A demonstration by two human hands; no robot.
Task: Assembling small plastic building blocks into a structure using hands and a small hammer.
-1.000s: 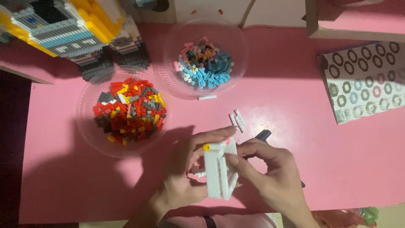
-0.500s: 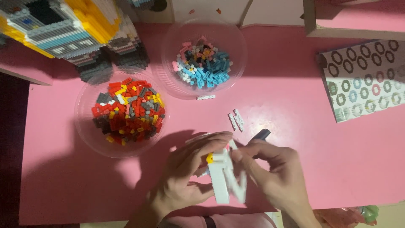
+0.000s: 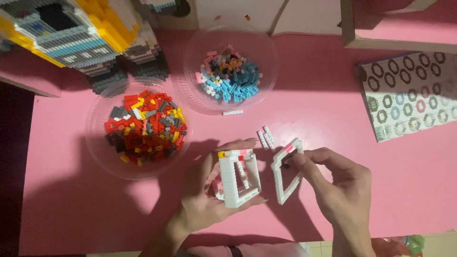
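Observation:
My left hand (image 3: 205,190) cradles a white brick frame (image 3: 239,178) with a yellow and a red stud at its top edge. My right hand (image 3: 339,184) pinches a second, thinner white brick frame (image 3: 284,170) with a pink piece at its top corner, held just right of the first and apart from it. Both hang low over the pink table (image 3: 309,104) near its front edge. A few loose white brick strips (image 3: 266,137) lie on the table just above the two frames.
A clear bowl of red, yellow and grey bricks (image 3: 145,126) stands left. A clear bowl of blue, pink and grey bricks (image 3: 230,76) stands behind it. A large built brick model (image 3: 81,33) fills the back left. A patterned sheet with rings (image 3: 412,95) lies right.
The single white brick assembly held in both hands has come apart into two frames. My right hand has pulled the thinner frame to the right while my left keeps the thicker one.

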